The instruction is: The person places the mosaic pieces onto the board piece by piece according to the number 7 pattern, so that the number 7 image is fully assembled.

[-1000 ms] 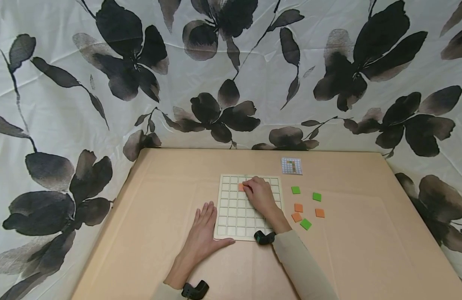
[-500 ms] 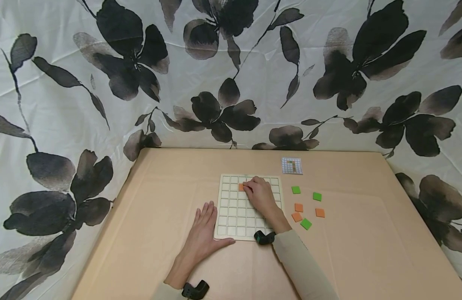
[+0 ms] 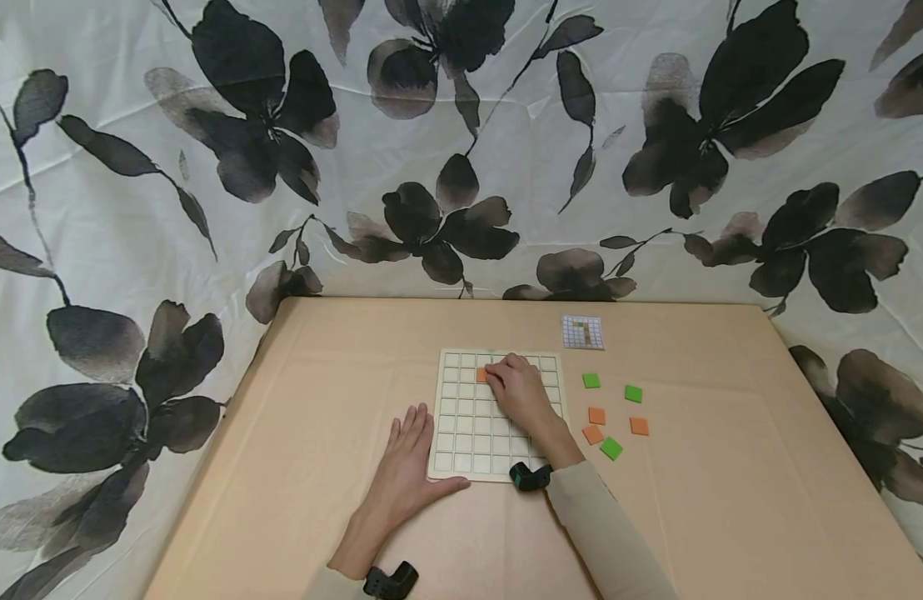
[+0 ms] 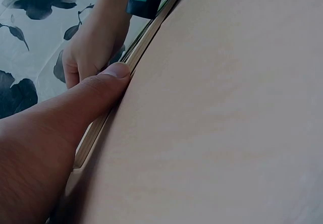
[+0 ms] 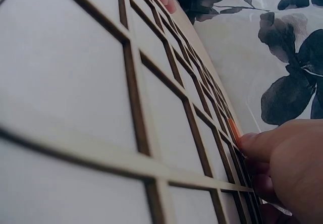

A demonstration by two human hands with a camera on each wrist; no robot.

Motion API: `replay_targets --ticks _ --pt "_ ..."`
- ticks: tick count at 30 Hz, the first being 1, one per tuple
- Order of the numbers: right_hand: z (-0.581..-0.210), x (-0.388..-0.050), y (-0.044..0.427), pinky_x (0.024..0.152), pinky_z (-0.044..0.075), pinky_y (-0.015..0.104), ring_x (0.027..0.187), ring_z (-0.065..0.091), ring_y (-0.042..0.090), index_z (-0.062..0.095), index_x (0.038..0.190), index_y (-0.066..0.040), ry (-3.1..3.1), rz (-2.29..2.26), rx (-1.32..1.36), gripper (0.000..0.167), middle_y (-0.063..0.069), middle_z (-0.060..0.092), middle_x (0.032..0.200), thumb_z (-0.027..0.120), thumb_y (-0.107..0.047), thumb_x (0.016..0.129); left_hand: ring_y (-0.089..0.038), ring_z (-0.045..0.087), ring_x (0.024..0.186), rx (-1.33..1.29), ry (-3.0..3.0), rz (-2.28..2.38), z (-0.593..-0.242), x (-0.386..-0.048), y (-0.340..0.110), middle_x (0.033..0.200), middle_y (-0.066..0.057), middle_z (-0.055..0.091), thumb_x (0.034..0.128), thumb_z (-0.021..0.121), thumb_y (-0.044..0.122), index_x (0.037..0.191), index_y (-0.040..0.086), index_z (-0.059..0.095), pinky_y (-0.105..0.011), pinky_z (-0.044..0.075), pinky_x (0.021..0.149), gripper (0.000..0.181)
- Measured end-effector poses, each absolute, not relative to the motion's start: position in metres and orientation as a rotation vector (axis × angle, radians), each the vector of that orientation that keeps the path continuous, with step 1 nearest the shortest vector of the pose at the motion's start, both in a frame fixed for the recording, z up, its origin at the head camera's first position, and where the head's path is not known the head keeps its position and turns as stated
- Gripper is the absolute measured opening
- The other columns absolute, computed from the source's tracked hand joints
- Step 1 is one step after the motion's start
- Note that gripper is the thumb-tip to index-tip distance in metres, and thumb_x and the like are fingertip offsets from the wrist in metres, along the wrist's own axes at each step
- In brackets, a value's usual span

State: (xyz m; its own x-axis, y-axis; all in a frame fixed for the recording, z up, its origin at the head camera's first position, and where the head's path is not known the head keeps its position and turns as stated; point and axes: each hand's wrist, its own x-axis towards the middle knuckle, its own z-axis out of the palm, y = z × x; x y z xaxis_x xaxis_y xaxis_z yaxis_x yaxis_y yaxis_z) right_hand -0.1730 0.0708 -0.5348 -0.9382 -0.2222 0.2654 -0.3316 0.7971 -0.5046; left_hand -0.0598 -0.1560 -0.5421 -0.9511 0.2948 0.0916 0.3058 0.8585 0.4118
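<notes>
A pale grid board (image 3: 461, 442) with raised cell borders lies on the table. My left hand (image 3: 409, 471) lies along its left side, fingers straight and thumb stretched out at the near edge. In the left wrist view the left thumb (image 4: 108, 82) presses against the board's wooden edge (image 4: 88, 148). Over the upper part of the grid, my right hand (image 3: 520, 392) pinches the right side of a square orange tile (image 3: 481, 375) with curled fingers. The right wrist view has the orange tile (image 5: 233, 130) at the thumb tip; the other fingertips are partly hidden.
Right of the board lie loose tiles: green tiles (image 3: 611, 448) and orange tiles (image 3: 639, 426). A small card (image 3: 583, 332) printed with a coloured grid pattern lies behind them. Floral cloth (image 3: 341, 167) hangs beyond the table's far edge (image 3: 371, 298).
</notes>
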Motion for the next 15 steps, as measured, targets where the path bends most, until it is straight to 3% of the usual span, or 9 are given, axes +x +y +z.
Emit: replay_targets --ticks 7,15 --pt "-0.529 -0.171 0.072 0.083 0.049 0.039 0.093 0.056 0.02 0.07 0.126 -0.007 -2.868 0.914 0.412 0.031 0.005 0.065 0.101 0.064 -0.022 0.099 -0.034 0.021 0.155 -0.494 -2.999 -0.664 -0.541 -0.06 -0.155 0.163 -0.021 0.027 0.0721 0.071 0.074 0.152 -0.006 0.036 -0.05 0.016 0.129 0.118" --pt "-0.523 -0.167 0.073 0.086 0.052 0.04 0.097 0.058 0.02 0.069 0.126 -0.008 -2.864 0.946 0.414 0.032 0.005 0.066 0.106 0.066 -0.021 0.097 -0.034 0.02 0.155 -0.485 -3.011 -0.663 -0.54 -0.061 -0.156 0.164 -0.021 0.027 0.0722 0.069 0.077 0.153 -0.005 0.035 -0.049 0.016 0.129 0.119"
